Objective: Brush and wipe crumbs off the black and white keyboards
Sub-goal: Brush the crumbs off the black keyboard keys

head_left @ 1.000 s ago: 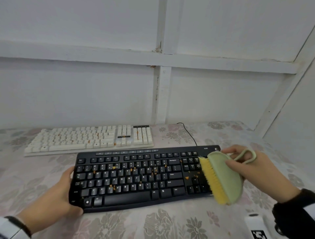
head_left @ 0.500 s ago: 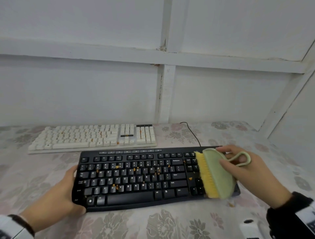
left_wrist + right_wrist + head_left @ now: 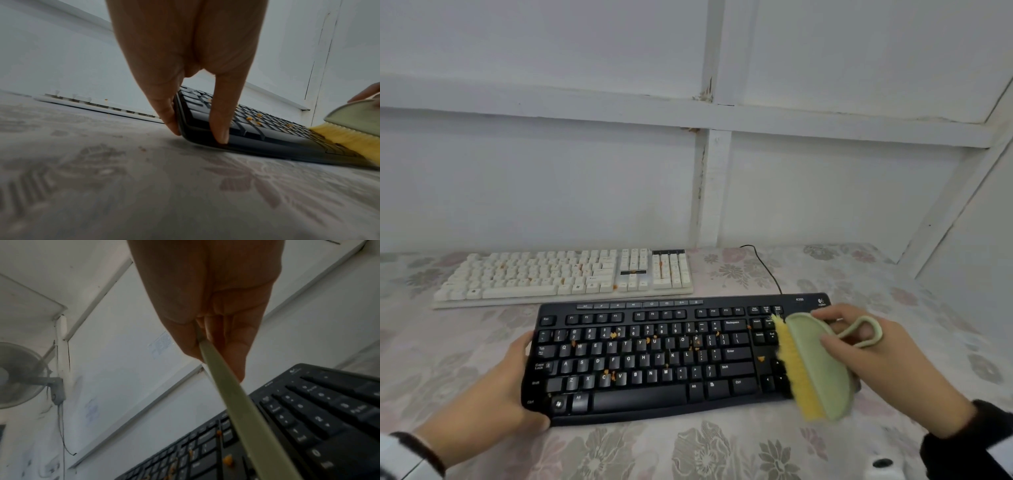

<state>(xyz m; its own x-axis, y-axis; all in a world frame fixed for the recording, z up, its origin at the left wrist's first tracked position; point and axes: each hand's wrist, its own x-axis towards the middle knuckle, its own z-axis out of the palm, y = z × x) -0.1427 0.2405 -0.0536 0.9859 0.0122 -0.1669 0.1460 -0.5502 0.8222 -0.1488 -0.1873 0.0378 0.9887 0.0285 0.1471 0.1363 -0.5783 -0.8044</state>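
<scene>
A black keyboard (image 3: 654, 356) (image 3: 267, 129) (image 3: 308, 426) lies on the flowered tablecloth (image 3: 688, 448), with orange crumbs (image 3: 613, 335) scattered over its keys. My left hand (image 3: 517, 387) (image 3: 197, 126) grips its left end, fingers on the side and thumb on the front corner. My right hand (image 3: 859, 346) (image 3: 216, 345) holds a green brush (image 3: 822, 363) (image 3: 353, 116) (image 3: 242, 402) whose yellow bristles (image 3: 796, 370) rest on the keys by the arrow block. Behind lies a white keyboard (image 3: 565, 277) (image 3: 98, 107), also crumbed.
A black cable (image 3: 763, 265) runs from the black keyboard toward the white panelled wall (image 3: 688, 188). A white device (image 3: 887, 469) shows at the bottom right edge. A wall fan (image 3: 18, 374) hangs in the right wrist view.
The brush has swept left across the number pad onto the arrow-key area. My left hand has kept its hold on the keyboard's left end.
</scene>
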